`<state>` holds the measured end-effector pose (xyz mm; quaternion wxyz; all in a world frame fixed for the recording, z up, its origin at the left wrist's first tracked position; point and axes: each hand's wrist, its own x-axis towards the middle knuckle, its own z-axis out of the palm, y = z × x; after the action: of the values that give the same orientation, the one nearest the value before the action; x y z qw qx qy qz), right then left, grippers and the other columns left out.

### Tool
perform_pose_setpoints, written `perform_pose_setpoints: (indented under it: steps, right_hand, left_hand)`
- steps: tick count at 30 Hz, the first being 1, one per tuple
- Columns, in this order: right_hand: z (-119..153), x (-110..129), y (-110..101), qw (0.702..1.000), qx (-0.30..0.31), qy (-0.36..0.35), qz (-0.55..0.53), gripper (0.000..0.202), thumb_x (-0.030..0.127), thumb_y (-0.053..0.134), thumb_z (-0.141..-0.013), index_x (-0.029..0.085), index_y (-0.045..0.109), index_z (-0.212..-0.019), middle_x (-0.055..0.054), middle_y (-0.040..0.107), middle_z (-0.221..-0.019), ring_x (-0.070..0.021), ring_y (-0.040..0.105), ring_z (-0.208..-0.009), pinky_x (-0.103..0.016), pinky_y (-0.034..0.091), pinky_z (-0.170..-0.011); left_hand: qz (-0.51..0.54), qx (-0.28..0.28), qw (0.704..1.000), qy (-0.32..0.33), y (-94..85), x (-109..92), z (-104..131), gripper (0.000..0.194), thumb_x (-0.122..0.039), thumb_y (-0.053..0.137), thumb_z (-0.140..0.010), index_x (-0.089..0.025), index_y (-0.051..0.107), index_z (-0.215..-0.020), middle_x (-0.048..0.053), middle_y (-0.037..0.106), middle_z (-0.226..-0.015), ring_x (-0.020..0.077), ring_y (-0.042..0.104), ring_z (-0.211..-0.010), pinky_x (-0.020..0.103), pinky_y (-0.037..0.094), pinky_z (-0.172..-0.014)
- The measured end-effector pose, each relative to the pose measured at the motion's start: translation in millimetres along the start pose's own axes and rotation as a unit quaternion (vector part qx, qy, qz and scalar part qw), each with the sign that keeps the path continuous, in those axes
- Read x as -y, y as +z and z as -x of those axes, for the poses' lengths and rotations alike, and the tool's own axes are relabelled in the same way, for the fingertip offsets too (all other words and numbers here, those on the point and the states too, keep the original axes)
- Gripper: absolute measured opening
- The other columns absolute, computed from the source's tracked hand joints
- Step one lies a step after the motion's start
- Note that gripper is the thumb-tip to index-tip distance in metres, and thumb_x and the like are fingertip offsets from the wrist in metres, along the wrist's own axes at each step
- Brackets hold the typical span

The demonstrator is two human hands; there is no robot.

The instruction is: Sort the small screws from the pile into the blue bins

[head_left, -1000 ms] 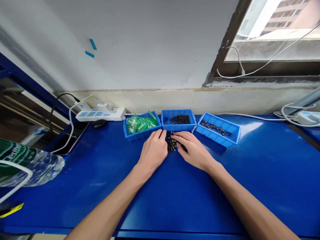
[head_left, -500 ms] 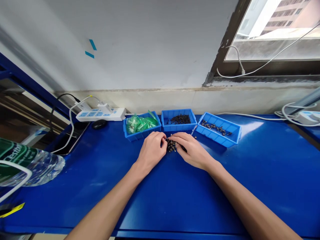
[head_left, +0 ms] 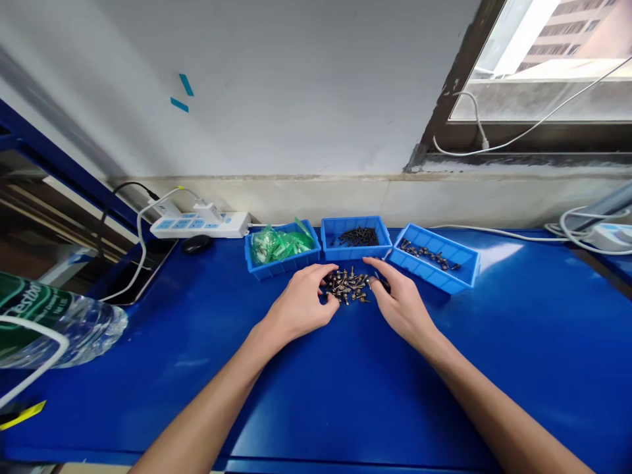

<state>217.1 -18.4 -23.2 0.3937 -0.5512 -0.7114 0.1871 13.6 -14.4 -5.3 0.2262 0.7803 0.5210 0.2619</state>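
A loose pile of small brassy and dark screws [head_left: 347, 283] lies on the blue tabletop, between my two hands. At the pile's left edge my left hand [head_left: 306, 299] is open, its thumb and fingers curved apart around some of the screws. My right hand [head_left: 399, 296] rests at the right edge, open, with index finger and thumb spread; a few screws show by its thumb, and its other fingers are partly hidden. Behind the pile stand a blue bin [head_left: 356, 253] of dark screws and, to its right, another blue bin [head_left: 447, 282] with a few screws.
A left-hand blue bin [head_left: 279, 268] holds green and clear plastic bags. Farther left are a white power strip [head_left: 197, 226], a black mouse [head_left: 196, 244], a dark phone-like slab [head_left: 148, 270] and a large water bottle [head_left: 64, 326]. A white cable [head_left: 498, 232] runs along the wall.
My hands have moved apart, the left one slightly and the right one to the right. The screws between them now lie more spread out and in plainer view.
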Motion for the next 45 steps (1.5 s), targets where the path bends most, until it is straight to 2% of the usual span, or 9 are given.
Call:
perform_pose_setpoints:
  steps: [5, 9, 12, 16, 23, 27, 30, 39, 45]
  right_hand:
    - [6.5, 2.2, 12.0, 0.998, -0.011, 0.02, -0.057, 0.044, 0.018, 0.045, -0.085, 0.02, 0.073, -0.119, -0.011, 0.067, -0.139, -0.0283, 0.061, -0.133, -0.049, 0.051, -0.111]
    - [2.3, 7.2, 6.5, 0.995, -0.084, -0.04, -0.03, 0.032, 0.015, 0.048, -0.085, 0.02, 0.074, -0.104, -0.012, 0.074, -0.12, -0.0257, 0.074, -0.105, -0.04, 0.063, -0.088]
    - [-7.4, 6.3, -1.0, 0.985, -0.115, -0.106, 0.073, 0.034, 0.017, 0.048, -0.091, 0.016, 0.073, -0.114, -0.019, 0.067, -0.134, -0.0253, 0.076, -0.091, -0.042, 0.064, -0.079]
    - [-17.2, 0.1, -3.5, 0.976, -0.089, -0.131, 0.15, 0.039, 0.019, 0.05, -0.094, 0.013, 0.07, -0.126, -0.021, 0.064, -0.138, -0.0313, 0.074, -0.107, -0.047, 0.063, -0.092]
    - [-14.6, -4.6, -4.7, 0.979, -0.072, -0.149, 0.118, 0.038, 0.017, 0.052, -0.093, 0.018, 0.069, -0.126, -0.017, 0.069, -0.131, -0.0321, 0.07, -0.117, -0.051, 0.059, -0.1]
    - [-10.2, 0.7, -8.5, 0.979, -0.109, -0.155, 0.08, 0.033, 0.015, 0.051, -0.094, 0.02, 0.07, -0.12, -0.015, 0.068, -0.132, -0.0263, 0.074, -0.101, -0.045, 0.063, -0.089]
    - [-6.8, 8.1, -11.0, 0.978, -0.122, -0.167, 0.038, 0.027, 0.013, 0.052, -0.094, 0.02, 0.072, -0.111, -0.012, 0.074, -0.113, -0.0214, 0.074, -0.085, -0.038, 0.063, -0.082]
    - [-0.8, 15.4, -2.8, 0.981, 0.036, -0.101, -0.159, 0.02, 0.02, 0.065, -0.088, 0.018, 0.076, -0.105, -0.006, 0.079, -0.091, -0.0183, 0.075, -0.076, -0.031, 0.064, -0.073]
    - [-0.4, 17.0, -0.9, 0.963, 0.102, -0.021, -0.25, 0.016, 0.026, 0.071, -0.085, 0.019, 0.082, -0.094, -0.005, 0.081, -0.088, -0.0227, 0.079, -0.078, -0.035, 0.067, -0.072]
  left_hand:
    - [0.022, 0.048, 0.998, 0.029, -4.2, -0.5, 4.8, 0.064, -0.013, 0.065, -0.072, -0.011, 0.063, -0.136, 0.013, 0.071, -0.127, 0.0219, 0.071, -0.088, 0.035, 0.063, -0.083]
    - [0.029, 0.035, 0.999, 0.029, -0.2, -1.8, 2.6, 0.058, -0.011, 0.062, -0.075, -0.011, 0.065, -0.134, 0.012, 0.073, -0.12, 0.0206, 0.071, -0.085, 0.036, 0.063, -0.086]
    - [0.02, 0.021, 0.999, 0.018, 0.9, -2.2, 0.5, 0.053, -0.009, 0.061, -0.077, -0.012, 0.067, -0.129, 0.011, 0.075, -0.116, 0.0193, 0.071, -0.082, 0.036, 0.063, -0.086]
    - [0.021, 0.024, 0.999, 0.043, -1.8, 1.8, 0.5, 0.053, -0.006, 0.061, -0.074, -0.015, 0.069, -0.126, 0.011, 0.074, -0.12, 0.0196, 0.072, -0.085, 0.035, 0.063, -0.085]
    - [0.029, 0.024, 0.995, 0.093, -1.6, 10.3, -0.4, 0.047, -0.001, 0.056, -0.076, -0.016, 0.071, -0.118, 0.009, 0.075, -0.115, 0.0176, 0.071, -0.081, 0.033, 0.062, -0.08]
    - [0.03, 0.013, 0.996, 0.079, -3.0, 9.9, -1.2, 0.046, 0.002, 0.056, -0.075, -0.016, 0.071, -0.114, 0.007, 0.076, -0.105, 0.0158, 0.07, -0.075, 0.029, 0.061, -0.074]
    - [0.041, 0.004, 0.997, 0.071, -7.3, 9.8, -1.7, 0.046, 0.002, 0.057, -0.073, -0.016, 0.071, -0.113, 0.006, 0.075, -0.101, 0.0146, 0.07, -0.072, 0.027, 0.06, -0.07]
    - [0.165, -0.08, 0.981, 0.065, -10.3, 1.3, -1.8, 0.026, -0.013, 0.064, -0.084, -0.016, 0.07, -0.109, 0.008, 0.075, -0.104, 0.0156, 0.074, -0.077, 0.028, 0.064, -0.073]
    - [0.26, -0.069, 0.962, 0.038, -2.1, -8.5, 0.5, 0.021, -0.017, 0.069, -0.081, -0.016, 0.069, -0.103, 0.006, 0.075, -0.099, 0.0164, 0.075, -0.079, 0.027, 0.064, -0.074]
